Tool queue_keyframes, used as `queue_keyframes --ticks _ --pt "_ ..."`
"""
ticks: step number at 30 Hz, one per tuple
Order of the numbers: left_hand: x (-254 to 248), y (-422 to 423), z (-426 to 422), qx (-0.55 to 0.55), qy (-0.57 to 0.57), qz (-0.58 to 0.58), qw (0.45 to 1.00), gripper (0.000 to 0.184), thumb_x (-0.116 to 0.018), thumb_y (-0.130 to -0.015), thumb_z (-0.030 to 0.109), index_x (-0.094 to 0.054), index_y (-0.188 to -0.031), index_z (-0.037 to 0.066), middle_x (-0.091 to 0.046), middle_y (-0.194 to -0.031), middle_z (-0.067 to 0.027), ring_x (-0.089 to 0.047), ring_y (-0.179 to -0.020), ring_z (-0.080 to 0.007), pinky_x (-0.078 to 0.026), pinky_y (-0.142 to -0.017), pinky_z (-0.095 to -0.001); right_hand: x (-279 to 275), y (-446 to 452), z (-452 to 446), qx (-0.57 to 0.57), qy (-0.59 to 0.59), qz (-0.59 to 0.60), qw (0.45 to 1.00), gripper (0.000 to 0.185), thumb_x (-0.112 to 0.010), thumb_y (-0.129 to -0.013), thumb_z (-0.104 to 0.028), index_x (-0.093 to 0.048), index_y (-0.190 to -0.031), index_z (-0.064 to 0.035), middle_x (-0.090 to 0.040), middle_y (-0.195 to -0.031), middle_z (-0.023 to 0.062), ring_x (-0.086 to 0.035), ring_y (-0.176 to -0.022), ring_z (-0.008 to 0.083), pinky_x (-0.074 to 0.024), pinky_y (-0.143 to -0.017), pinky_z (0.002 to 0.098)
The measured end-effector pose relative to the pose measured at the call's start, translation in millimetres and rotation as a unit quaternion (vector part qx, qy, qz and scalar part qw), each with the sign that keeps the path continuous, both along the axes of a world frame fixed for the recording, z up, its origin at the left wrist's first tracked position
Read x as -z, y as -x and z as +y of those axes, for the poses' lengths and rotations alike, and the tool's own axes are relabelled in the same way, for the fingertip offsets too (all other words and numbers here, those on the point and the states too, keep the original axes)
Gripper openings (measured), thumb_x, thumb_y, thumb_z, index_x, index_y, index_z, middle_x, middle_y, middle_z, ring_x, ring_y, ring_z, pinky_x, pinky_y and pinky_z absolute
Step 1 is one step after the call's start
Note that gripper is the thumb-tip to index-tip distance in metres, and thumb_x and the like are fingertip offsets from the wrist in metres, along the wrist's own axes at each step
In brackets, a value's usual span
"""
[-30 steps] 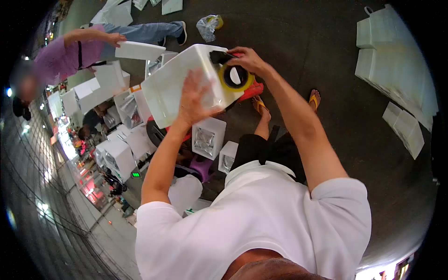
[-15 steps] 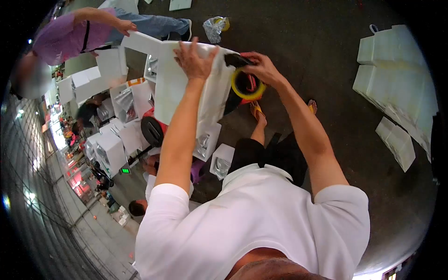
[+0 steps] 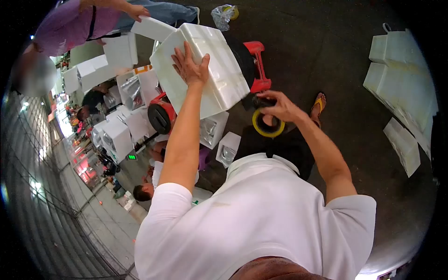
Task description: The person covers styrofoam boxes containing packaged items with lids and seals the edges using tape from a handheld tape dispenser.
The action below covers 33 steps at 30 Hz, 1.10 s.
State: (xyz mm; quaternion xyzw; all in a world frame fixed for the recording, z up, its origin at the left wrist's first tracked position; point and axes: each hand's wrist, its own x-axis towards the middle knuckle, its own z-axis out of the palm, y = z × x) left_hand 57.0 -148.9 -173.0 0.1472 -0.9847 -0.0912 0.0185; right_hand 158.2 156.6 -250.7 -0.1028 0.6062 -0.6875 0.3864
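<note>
A large white foam box (image 3: 219,70) stands tilted in front of me, on something black and red. My left hand (image 3: 190,65) lies with spread fingers on its side and grips nothing. Lower right of the box, my right hand (image 3: 279,106) is closed on a black tape dispenser (image 3: 261,100) that carries a yellow-rimmed tape roll (image 3: 269,133). The dispenser is apart from the box. A red frame (image 3: 259,67) shows beyond the box's right side.
A person in a purple shirt (image 3: 65,25) holds a white lid (image 3: 154,29) at the upper left. Several white boxes (image 3: 116,137) with silver lining stand at the left. Stacked white boxes (image 3: 401,70) are at the right. Crumpled plastic (image 3: 221,17) lies on the floor.
My right hand has drawn the tape dispenser down and away from the box. The box has turned, and my left hand has shifted onto its side. More of the red frame shows.
</note>
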Motion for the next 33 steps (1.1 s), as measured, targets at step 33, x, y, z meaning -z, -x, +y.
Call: queue_keyframes --ticks 33 --pt "75.1 59.8 -60.8 -0.479 -0.052 0.161 0.861 0.094 -0.053 -0.086 0.065 -0.025 -0.15 0.001 -0.013 -0.158 -0.029 -0.007 -0.148 -0.0432 -0.003 -0.12 -0.0543 -30.5 68.9 -105.3 0.517 -0.049 -0.017 0.854 0.067 -0.067 -0.09 -0.028 -0.035 -0.142 -0.002 -0.053 -0.13 0.0173 -0.055 -0.117 0.0267 -0.0411 -0.102 0.0364"
